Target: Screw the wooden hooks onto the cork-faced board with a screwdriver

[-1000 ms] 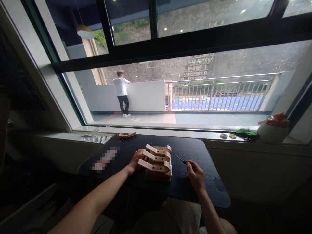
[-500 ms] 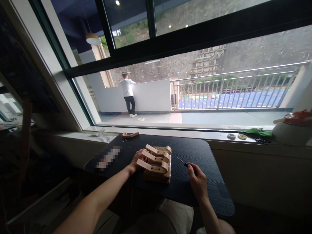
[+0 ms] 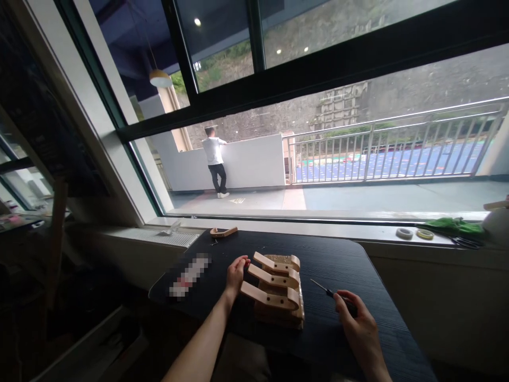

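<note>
On the black table, three light wooden hooks (image 3: 276, 297) lie side by side across a rough brown block (image 3: 274, 317). Dark screw heads or holes show in the hooks. Just left of the block is my left hand (image 3: 235, 277), its fingers curled together with a small gap to the hooks. Whether it pinches something small is hidden. My right hand (image 3: 360, 321), right of the block, is closed around the dark handle of a screwdriver (image 3: 321, 286). The thin shaft points up and left toward the block, not touching it.
A further wooden hook (image 3: 224, 232) and small screws (image 3: 214, 243) lie at the table's back left. A blurred-out item (image 3: 190, 277) is on the left. Tape rolls (image 3: 404, 233), a green cloth (image 3: 453, 227) and scissors (image 3: 465, 242) rest on the sill. Outside stands a person (image 3: 214, 159).
My left hand has come off the left side of the hooks and block, moving a little left. My right hand still holds the screwdriver, slightly farther from the block. The view has shifted.
</note>
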`<state>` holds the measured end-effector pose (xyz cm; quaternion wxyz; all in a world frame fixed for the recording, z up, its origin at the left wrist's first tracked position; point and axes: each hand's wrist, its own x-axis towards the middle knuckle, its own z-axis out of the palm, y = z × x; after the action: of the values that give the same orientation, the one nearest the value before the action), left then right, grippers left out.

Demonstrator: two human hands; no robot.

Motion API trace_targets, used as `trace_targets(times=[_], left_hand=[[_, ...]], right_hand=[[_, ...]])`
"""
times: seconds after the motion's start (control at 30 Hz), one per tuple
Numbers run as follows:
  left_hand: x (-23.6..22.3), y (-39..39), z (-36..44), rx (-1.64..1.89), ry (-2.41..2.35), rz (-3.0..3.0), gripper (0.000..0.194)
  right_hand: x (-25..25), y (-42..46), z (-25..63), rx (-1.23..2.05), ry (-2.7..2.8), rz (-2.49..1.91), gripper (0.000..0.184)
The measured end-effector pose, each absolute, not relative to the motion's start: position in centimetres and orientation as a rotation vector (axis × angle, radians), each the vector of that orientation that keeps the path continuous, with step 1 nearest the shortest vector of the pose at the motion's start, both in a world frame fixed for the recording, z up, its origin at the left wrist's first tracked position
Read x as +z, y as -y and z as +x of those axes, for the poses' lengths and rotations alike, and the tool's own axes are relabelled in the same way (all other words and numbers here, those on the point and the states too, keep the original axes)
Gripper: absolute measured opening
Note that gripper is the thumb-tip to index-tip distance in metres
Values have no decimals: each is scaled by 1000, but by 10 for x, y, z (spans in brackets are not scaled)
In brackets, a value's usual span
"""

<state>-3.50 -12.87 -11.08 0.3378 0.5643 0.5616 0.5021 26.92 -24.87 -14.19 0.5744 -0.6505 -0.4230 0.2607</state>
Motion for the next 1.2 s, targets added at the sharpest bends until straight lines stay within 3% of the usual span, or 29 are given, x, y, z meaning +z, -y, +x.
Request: trace_targets(times=[0.1, 0.2, 0.33, 0.4, 0.5, 0.87, 1.03, 1.2], left_hand=[[-105, 119, -41, 1330, -1322, 1309, 59], [-96, 114, -42, 1222, -1137, 1295, 58], [-85, 109, -37, 1013, -949, 1349, 53], [-82, 107, -37, 966, -900, 1360, 43], [-80, 110, -47, 961, -888, 1360, 28], [-56, 147, -95, 823, -1159, 1642, 28], [-35, 132, -86, 797, -1182, 1936, 26], [-43, 116, -63, 684, -1055, 2126, 23]], right_hand=[[-139, 246, 273, 701, 850, -1508, 57], [-116, 239, 274, 745, 744, -1409, 60], [-53, 216, 247, 643, 1319, -1479, 42], [-23, 200, 223, 427, 1747, -1631, 35], [1, 178, 188, 341, 1940, -1671, 27], [10, 143, 133, 246, 2416, -1606, 24], [33, 129, 117, 191, 2721, -1428, 17], [46, 115, 104, 154, 2935, -1286, 18]])
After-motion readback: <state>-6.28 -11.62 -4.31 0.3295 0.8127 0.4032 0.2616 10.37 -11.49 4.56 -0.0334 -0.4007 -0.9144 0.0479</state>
